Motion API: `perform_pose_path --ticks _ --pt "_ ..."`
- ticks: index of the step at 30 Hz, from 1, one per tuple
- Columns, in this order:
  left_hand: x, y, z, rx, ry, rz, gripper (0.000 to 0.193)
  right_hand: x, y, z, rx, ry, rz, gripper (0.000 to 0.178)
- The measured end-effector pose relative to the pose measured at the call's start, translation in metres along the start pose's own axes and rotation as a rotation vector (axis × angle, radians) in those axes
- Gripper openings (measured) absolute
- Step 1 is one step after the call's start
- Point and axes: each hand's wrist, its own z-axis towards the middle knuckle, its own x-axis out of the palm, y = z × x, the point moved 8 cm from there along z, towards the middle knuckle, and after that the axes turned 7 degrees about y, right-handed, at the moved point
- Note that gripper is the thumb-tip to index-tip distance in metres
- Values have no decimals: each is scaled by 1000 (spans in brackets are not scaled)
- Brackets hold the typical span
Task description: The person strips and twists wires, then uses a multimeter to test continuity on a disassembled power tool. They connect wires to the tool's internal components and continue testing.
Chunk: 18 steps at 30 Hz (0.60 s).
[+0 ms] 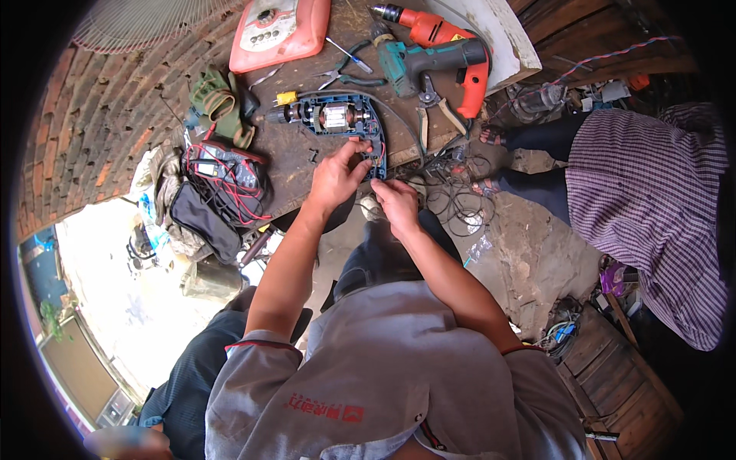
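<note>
An opened power drill (335,117) lies on the workbench, its blue half-shell showing the motor, gears and wires, with the chuck pointing left. My left hand (337,176) reaches over the drill's handle, its thumb and forefinger closed on parts inside the grip. At the bottom end of that handle, my right hand (397,205) is closed in a pinch. Whatever sits between its fingertips is too small to make out. Small dark pieces (313,156) lie on the bench left of my left hand.
Pliers (360,79), a screwdriver (349,55), a green cordless drill (429,65) and an orange drill (429,29) lie behind. A multimeter with red leads (222,169) sits left on the wooden bench (287,176). Another person (644,169) stands right; cables (460,195) tangle below.
</note>
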Motion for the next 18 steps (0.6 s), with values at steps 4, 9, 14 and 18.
perform_pose_path --ticks 4,9,14,18 --pt "3 1 -2 -23 8 51 44 -6 -4 4 -28 -59 65 21" --pt "3 -17 -4 -67 21 122 56 -6 -2 3 -59 -64 -27 25" --pt "9 -14 -8 -123 -73 80 55 -9 11 6 -119 -41 -311 23" --pt "9 -14 -9 -114 -89 58 53 -23 53 2 -412 -147 -633 14"
